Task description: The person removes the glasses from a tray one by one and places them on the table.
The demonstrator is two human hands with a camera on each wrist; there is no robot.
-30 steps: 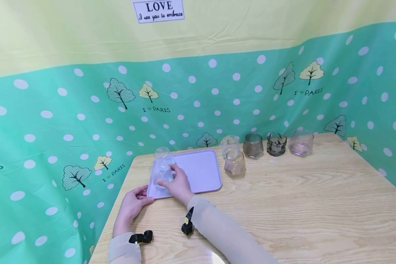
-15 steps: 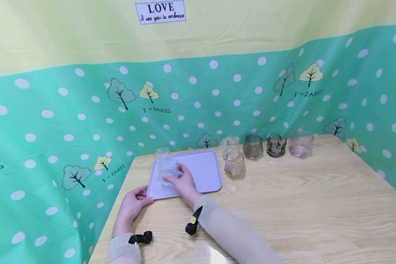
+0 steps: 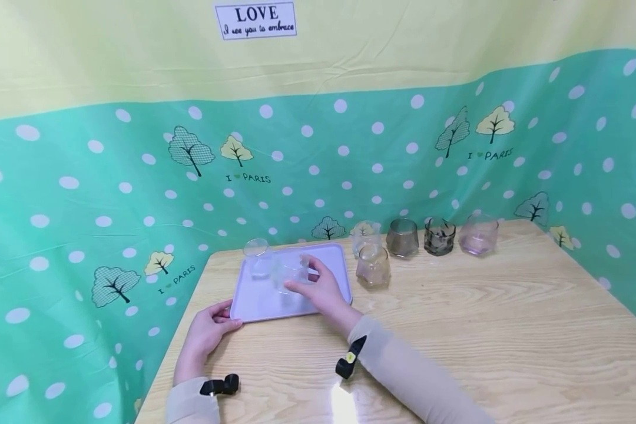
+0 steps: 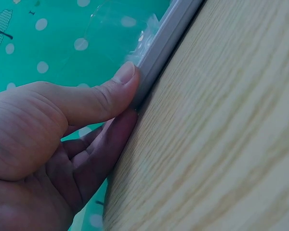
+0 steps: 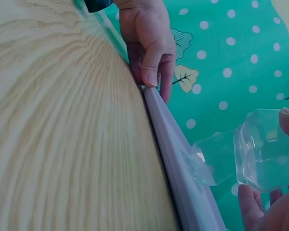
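Note:
My right hand (image 3: 323,291) holds a clear faceted glass (image 3: 288,277) between thumb and fingers, over the middle of a lilac tray (image 3: 328,265). In the right wrist view that glass (image 5: 265,154) hangs a little off the tray. A second clear glass (image 3: 258,265) stands on the tray's back left part. At the front left corner, my left hand (image 3: 204,335) pinches the tray; the left wrist view has the thumb (image 4: 123,77) on the rim and the fingers against its outer side.
Right of the tray are a clear glass (image 3: 365,238) and an amber one (image 3: 373,268) in front of it. Farther right stand a smoky glass (image 3: 403,238), a dark one (image 3: 439,237) and a pinkish one (image 3: 479,235). A green dotted curtain (image 3: 297,153) hangs behind the wooden table (image 3: 456,330).
My right hand has carried the clear glass rightward, away from the glass at the tray's back left. The left hand has stayed at the tray corner.

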